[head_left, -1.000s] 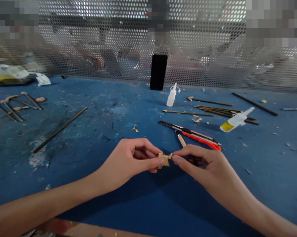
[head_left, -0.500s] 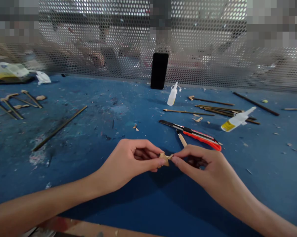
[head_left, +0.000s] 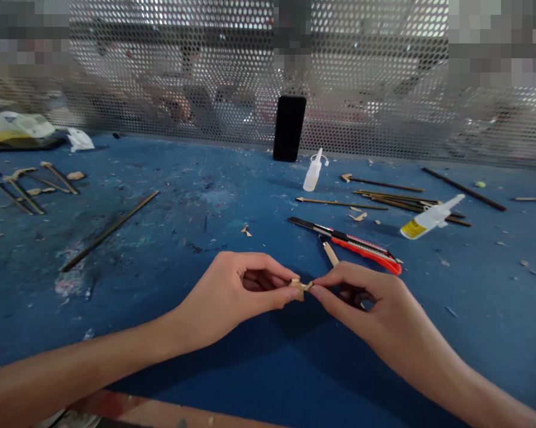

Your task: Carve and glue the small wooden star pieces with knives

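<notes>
Between thumb and forefinger, my left hand [head_left: 245,284] pinches a small, irregular tan piece [head_left: 298,289] that looks like thin wood or card. My right hand [head_left: 361,291] pinches the narrow right end of the same piece; whether that end is a separate strip I cannot tell. Fingers cover part of the piece. Just beyond my right hand lies a pale wooden stick with a dark tip [head_left: 329,252], its near end hidden by the hand. A red and black utility knife [head_left: 352,242] rests behind it.
One glue bottle [head_left: 313,172] stands upright; another glue bottle [head_left: 431,219] leans at the right. Several dark sticks [head_left: 401,201] lie nearby, and one long stick [head_left: 111,230] lies left. A black phone [head_left: 289,129] props against the perforated metal screen [head_left: 182,113]. Tan scraps [head_left: 247,230] dot the blue table.
The whole view has shifted very slightly. Both hands keep their pinch on the tan piece, with almost no movement.
</notes>
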The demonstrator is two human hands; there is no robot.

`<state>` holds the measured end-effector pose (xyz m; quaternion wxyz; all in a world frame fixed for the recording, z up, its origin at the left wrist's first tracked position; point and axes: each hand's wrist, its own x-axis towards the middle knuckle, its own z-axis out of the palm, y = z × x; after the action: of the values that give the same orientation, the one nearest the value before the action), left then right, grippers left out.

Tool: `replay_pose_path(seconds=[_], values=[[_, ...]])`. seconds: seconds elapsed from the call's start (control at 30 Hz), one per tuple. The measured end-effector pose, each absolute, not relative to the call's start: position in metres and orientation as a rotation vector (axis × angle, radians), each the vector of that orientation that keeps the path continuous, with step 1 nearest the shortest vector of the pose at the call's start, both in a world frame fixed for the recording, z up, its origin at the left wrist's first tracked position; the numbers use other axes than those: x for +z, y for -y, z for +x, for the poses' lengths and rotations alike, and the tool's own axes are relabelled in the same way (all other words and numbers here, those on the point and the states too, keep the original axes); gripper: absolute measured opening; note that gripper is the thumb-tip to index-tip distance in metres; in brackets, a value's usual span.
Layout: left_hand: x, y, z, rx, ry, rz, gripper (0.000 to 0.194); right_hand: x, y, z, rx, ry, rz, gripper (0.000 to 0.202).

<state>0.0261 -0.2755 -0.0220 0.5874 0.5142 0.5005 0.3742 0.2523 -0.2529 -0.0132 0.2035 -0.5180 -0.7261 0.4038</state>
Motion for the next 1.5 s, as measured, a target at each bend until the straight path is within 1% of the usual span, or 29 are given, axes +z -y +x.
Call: replay_pose_path(seconds=[0.17, 0.43, 0.7, 0.83, 1.1, 1.27, 1.5], values=[[-0.025, 0.274, 0.024, 0.88, -1.135, 1.202, 0.019, -0.012, 0.251, 0.253, 1.274, 1.931, -1.454, 0.028], [-0.029, 0.269, 0.023, 0.922, -1.08, 1.128, 0.022, -0.012, 0.25, 0.252, 1.353, 1.82, -1.44, 0.03], [-0.027, 0.272, 0.024, 0.908, -1.084, 1.127, 0.026, -0.014, 0.253, 0.249, 1.34, 1.792, -1.423, 0.026], [-0.024, 0.273, 0.027, 0.893, -1.096, 1.135, 0.024, -0.017, 0.253, 0.251, 1.312, 1.856, -1.412, 0.026], [-0.021, 0.277, 0.027, 0.872, -1.159, 1.18, 0.023, -0.005, 0.255, 0.247, 1.132, 1.973, -1.404, 0.018], [-0.02, 0.279, 0.027, 0.855, -1.169, 1.18, 0.022, -0.002, 0.256, 0.249, 1.068, 2.06, -1.356, 0.017], [-0.026, 0.282, 0.028, 0.871, -1.183, 1.208, 0.022, -0.003, 0.255, 0.249, 1.121, 2.064, -1.377, 0.019]])
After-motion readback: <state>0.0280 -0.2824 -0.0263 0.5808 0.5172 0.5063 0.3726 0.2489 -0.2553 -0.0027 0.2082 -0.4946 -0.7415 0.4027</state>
